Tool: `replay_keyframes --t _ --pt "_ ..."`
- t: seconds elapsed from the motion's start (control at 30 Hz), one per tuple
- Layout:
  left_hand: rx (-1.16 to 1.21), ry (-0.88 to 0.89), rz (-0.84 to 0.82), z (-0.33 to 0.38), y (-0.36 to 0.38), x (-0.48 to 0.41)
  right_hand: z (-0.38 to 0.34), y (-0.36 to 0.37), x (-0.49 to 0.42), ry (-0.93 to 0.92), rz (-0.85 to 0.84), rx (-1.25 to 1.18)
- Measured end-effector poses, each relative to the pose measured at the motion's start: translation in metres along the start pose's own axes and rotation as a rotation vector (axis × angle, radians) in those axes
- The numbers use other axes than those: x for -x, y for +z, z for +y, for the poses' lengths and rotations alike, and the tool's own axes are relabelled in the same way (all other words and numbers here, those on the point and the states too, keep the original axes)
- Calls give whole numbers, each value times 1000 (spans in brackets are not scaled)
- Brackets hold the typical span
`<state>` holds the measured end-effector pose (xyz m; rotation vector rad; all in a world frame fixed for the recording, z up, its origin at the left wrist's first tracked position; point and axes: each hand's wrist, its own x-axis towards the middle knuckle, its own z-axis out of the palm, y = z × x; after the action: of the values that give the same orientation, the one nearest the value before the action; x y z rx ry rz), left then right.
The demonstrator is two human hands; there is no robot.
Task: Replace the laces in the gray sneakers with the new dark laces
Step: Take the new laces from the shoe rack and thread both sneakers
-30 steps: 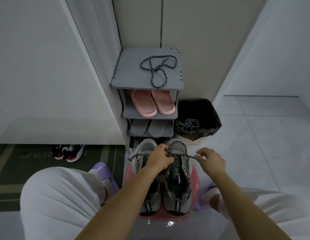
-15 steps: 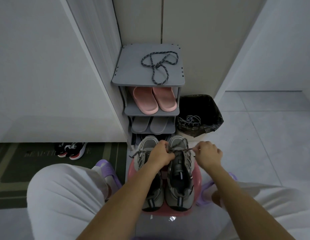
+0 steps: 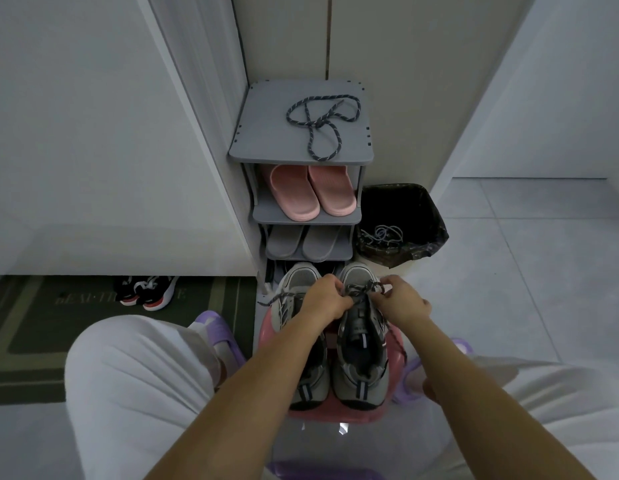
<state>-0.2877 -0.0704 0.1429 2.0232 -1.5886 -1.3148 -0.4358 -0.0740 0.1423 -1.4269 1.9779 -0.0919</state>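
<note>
View from above a seated person's lap, looking down at two gray sneakers (image 3: 361,375) standing side by side on a pink stool (image 3: 266,329), toes pointing away. Both hands meet over the front eyelets of the sneaker on the right of the view. The left hand (image 3: 323,299) has its fingers curled around a dark speckled lace (image 3: 365,289); the right hand (image 3: 401,301) pinches the same lace between thumb and fingertips. One end of the lace trails leftward across the other sneaker, and another strand hangs down the outer side of the shoe being laced.

Just beyond the stool stands a gray shoe rack (image 3: 266,140). A second dark lace (image 3: 322,124) lies loosely looped on its top shelf — pink slippers (image 3: 311,192) and gray slippers (image 3: 301,242) sit on the shelves below. Beside the rack, a bin lined with a black bag (image 3: 429,209) holds a tangle of pale laces (image 3: 382,233). A pair of black and red shoes (image 3: 145,292) rests on a green mat (image 3: 41,317) to the left.
</note>
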Motion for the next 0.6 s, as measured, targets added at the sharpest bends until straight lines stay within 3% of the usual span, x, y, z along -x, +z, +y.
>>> replay_keyframes --t 0.13,0.37,0.6 --pt "7 7 -5 -1 1 0 2 1 -3 -28 27 143" --pt "-54 -7 2 -2 -1 -3 17 -8 4 -114 158 101" --pt "-96 -32 14 -1 2 -5 41 -21 7 45 292 -207"
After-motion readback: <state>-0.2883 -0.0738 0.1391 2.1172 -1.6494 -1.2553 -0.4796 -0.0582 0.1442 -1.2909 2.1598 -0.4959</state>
